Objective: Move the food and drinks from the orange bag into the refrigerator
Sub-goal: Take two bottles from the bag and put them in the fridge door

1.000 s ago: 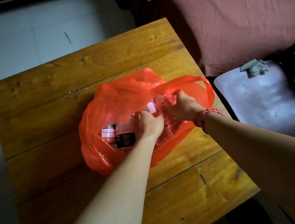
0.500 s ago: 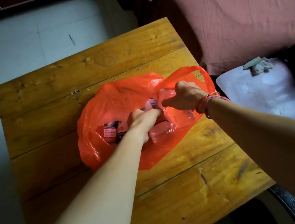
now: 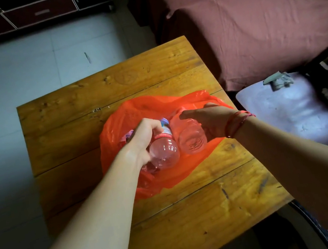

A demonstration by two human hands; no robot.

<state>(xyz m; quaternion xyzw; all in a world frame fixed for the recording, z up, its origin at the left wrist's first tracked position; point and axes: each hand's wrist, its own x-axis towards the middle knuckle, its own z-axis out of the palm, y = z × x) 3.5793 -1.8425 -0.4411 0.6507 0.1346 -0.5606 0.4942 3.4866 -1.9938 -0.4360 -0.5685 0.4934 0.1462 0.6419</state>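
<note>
An orange plastic bag [image 3: 156, 108] lies open on a wooden table [image 3: 109, 94]. My left hand [image 3: 145, 135] grips a clear water bottle [image 3: 164, 150] with a red label, its base tipped toward me above the bag. My right hand [image 3: 208, 119] is curled around a second clear bottle [image 3: 191, 139] beside the first, also base toward me. A red string bracelet sits on my right wrist. More items show dimly inside the bag under my left hand; I cannot tell what they are.
A sofa with a reddish cover [image 3: 262, 25] stands behind and right of the table. A pale plastic chair seat [image 3: 292, 110] with a crumpled scrap on it sits to the right. A dark drawer cabinet [image 3: 25, 15] lines the far wall across the tiled floor.
Both hands have come up out of the bag, each with a bottle. My right hand has let go of the bag's handle. The view has tilted up, showing the cabinet.
</note>
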